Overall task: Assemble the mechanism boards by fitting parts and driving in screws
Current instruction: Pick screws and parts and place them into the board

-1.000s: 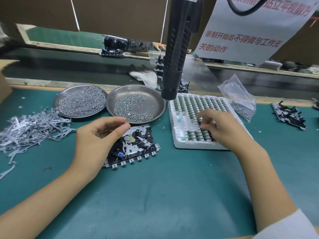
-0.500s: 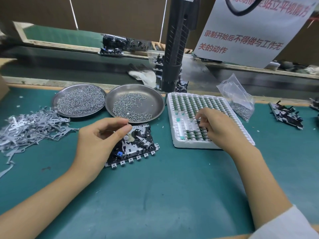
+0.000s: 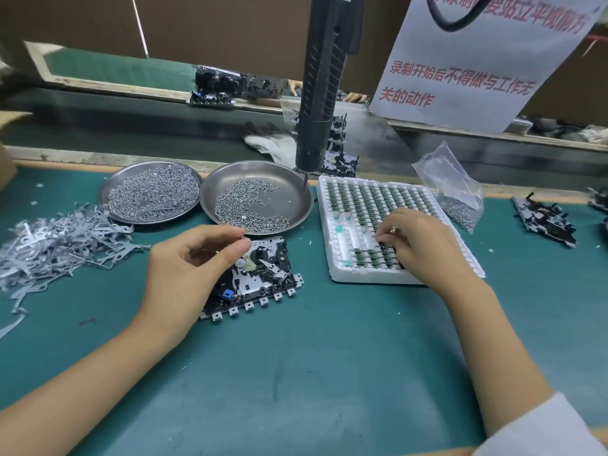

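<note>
I read the scene from the head view. The mechanism board (image 3: 260,278) lies flat on the green worktop (image 3: 312,373), just in front of the right-hand screw dish (image 3: 292,189) and left of the white foam tray (image 3: 342,271).

My left hand (image 3: 190,274) is raised over the board's left half, fingers curled, thumb and forefinger pinching a small screw (image 3: 241,238).

My right hand (image 3: 424,248) rests on the near right part of the foam tray, fingertips bent down among the small green parts (image 3: 368,199); I cannot tell whether they grip one.

A second dish of screws (image 3: 153,194) sits touching the first, toward the far left edge. A pile of flat metal levers (image 3: 56,241) lies at the left edge. A clear bag of screws (image 3: 455,192) stands behind the tray's far right corner.

The black electric screwdriver (image 3: 324,83) hangs vertically, its bit over the right dish's rim.

The hanging paper sign (image 3: 477,60) carries red Chinese text; the lower lines read "录制开始后不得做与工作无关的动作".
</note>
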